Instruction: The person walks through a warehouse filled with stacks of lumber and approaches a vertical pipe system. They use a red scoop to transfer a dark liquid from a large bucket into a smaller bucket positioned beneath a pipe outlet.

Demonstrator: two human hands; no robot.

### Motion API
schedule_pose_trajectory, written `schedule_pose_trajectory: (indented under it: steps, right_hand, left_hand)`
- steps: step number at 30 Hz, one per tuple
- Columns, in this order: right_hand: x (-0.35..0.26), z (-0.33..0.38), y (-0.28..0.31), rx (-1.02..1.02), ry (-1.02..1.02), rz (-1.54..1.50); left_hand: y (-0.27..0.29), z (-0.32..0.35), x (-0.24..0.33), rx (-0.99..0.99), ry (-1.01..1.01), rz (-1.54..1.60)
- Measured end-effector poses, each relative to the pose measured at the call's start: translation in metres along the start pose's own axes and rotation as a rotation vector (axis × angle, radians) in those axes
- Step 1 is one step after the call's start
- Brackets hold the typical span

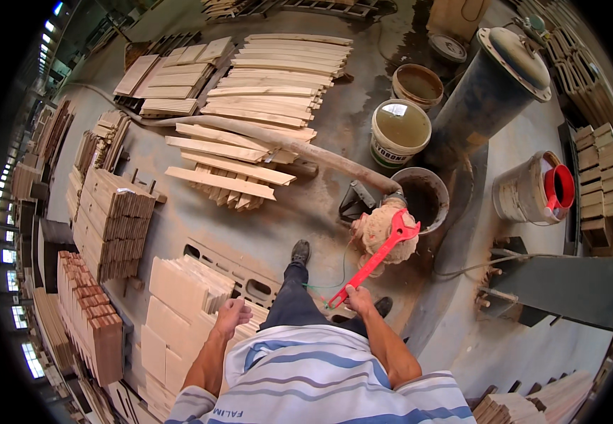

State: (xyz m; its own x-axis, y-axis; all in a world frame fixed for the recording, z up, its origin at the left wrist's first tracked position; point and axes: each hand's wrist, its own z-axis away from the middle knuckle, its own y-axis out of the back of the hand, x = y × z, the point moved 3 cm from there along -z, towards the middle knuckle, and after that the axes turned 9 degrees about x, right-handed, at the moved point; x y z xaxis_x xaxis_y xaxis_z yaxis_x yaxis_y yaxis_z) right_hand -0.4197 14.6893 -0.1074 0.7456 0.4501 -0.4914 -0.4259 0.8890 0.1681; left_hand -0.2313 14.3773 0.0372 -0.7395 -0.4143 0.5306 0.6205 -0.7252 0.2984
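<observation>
A long red open-ended wrench [370, 267] is in my right hand [357, 297], gripped near its lower end. Its jaw lies over a round, dust-caked machine part [395, 249] with a hose joined to it; whether the two touch I cannot tell. My left hand [232, 316] hangs with loosely bent fingers beside the stacked pale boards [179, 307], and nothing shows in it. A thin green cord [338, 281] runs near the wrench handle.
A thick hose [299, 147] crosses the floor to the machine part. Buckets of liquid [400, 127] and a tall dark cylinder [477, 92] stand ahead. At right are a bucket with a red container [559, 187] and a dark metal beam [575, 286]. Wooden slats [271, 78] lie ahead left.
</observation>
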Motion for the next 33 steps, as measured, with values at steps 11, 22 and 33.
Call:
schedule_pose_trajectory:
  steps: [11, 22, 33]
  right_hand:
    - [0.006, -0.008, 0.000, 0.019, 0.032, 0.052]
    - [0.035, -0.034, -0.004, 0.051, 0.081, 0.071]
    - [-0.005, -0.004, 0.008, 0.041, 0.051, -0.044]
  left_hand:
    - [-0.004, 0.000, 0.003, -0.001, 0.004, -0.033]
    - [-0.012, 0.003, 0.013, 0.018, 0.010, -0.008]
    - [-0.013, -0.004, 0.012, 0.014, -0.015, -0.015]
